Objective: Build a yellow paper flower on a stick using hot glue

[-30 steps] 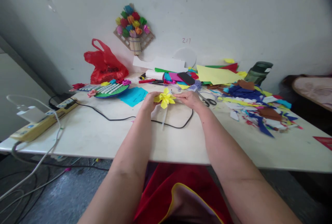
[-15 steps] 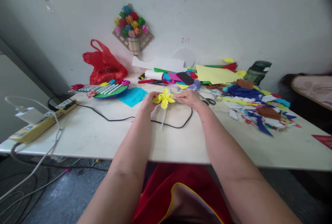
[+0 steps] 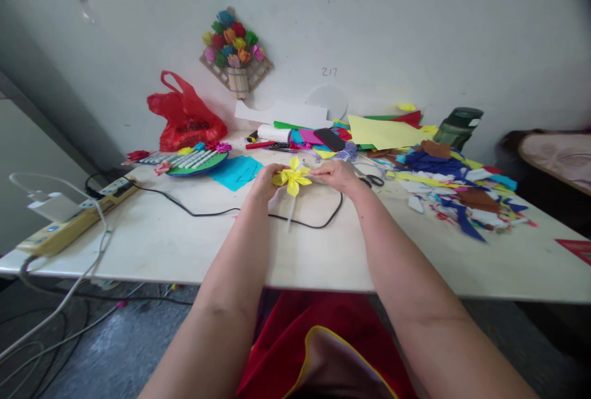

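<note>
A yellow paper flower [image 3: 293,177] with pointed petals is held over the middle of the table. A thin whitish stick [image 3: 291,213] hangs down below it like a stem. My left hand [image 3: 266,182] is closed on the flower's left petals. On the other side, the fingers of my right hand [image 3: 336,172] pinch the tip of a right petal. Parts of the fingers are hidden behind the petals. Dark-handled scissors [image 3: 373,181] lie just right of my right hand. Under the flower, a black cable [image 3: 309,225] loops across the tabletop.
Blue paper [image 3: 236,173] and a green round piece with paper rolls [image 3: 199,164] lie to the left, by a red plastic bag [image 3: 184,117]. Coloured scraps [image 3: 480,202] and a dark green bottle [image 3: 458,127] are at right. A power strip [image 3: 76,220] sits at the left edge.
Both hands keep nearly the same place and grip on the flower. Its petals look very slightly shifted; nothing else has visibly moved.
</note>
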`<state>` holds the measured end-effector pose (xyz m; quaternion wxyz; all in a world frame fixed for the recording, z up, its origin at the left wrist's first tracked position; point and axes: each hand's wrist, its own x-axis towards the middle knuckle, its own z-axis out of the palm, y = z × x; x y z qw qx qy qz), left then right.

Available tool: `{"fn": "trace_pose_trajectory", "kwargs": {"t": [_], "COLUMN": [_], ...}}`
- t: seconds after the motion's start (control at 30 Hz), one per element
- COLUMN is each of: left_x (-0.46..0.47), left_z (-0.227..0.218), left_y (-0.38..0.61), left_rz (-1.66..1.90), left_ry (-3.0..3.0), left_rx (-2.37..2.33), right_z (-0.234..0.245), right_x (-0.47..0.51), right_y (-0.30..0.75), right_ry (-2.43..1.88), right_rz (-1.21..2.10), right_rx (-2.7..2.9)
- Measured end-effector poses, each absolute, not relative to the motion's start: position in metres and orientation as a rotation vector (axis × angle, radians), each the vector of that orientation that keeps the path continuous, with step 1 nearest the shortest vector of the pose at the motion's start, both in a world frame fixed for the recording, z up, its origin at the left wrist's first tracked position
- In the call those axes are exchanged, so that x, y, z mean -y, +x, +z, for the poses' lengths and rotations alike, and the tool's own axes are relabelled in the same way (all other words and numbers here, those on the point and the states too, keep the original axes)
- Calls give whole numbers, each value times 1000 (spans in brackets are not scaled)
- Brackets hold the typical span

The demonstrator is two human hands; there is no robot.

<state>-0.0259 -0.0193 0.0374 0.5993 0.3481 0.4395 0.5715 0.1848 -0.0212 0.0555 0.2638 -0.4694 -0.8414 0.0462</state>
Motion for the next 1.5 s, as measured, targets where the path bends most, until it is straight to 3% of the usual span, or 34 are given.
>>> {"fn": "trace_pose_trajectory", "kwargs": {"t": [0.83, 1.13, 1.5], "left_x": [18, 18, 29], "left_z": [40, 31, 35], "left_y": [-28, -27, -17], "left_rz": [1428, 1228, 974], "left_ry": [789, 1035, 1247], "left_rx": [-1030, -902, -810], "right_z": [48, 52, 59], "right_x": [10, 18, 29], "right_y": [213, 195, 180], "right_ry": [-1242, -1141, -1127], "right_rz": [442, 836, 1120], "right_rx": [2016, 1686, 1835]}}
